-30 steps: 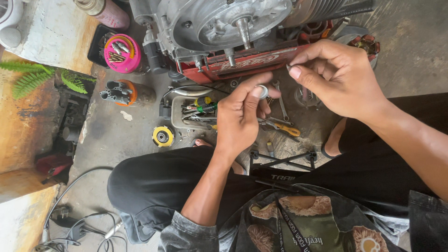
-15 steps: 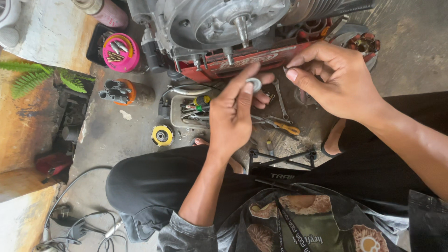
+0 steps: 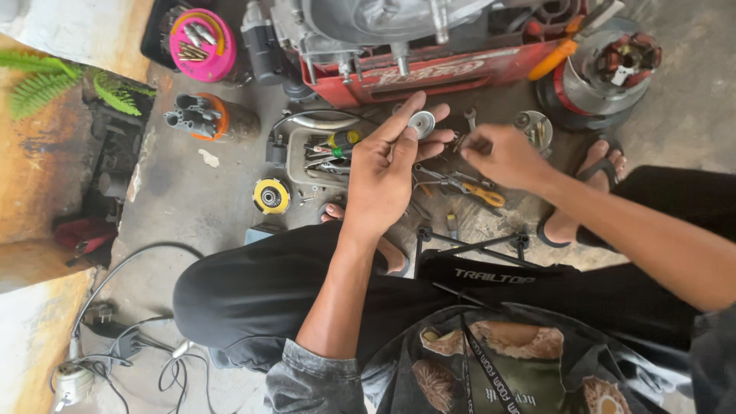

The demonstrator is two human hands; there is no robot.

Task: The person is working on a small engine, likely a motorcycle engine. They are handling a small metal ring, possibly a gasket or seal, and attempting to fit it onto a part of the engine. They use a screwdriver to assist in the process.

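silver washer (image 3: pixel 422 123) is sitting pinched at the left hand's (image 3: pixel 389 176) fingertips, just below the red tray (image 3: pixel 429 73). right hand (image 3: pixel 502 157) is hovering beside it, fingers pressed together on something too small to tell.

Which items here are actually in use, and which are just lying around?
In use:
left hand pinching a round metal washer
right hand down among the small parts
engine on red stand

Lying about:
pink tub
yellow wheel
tool tray
fern
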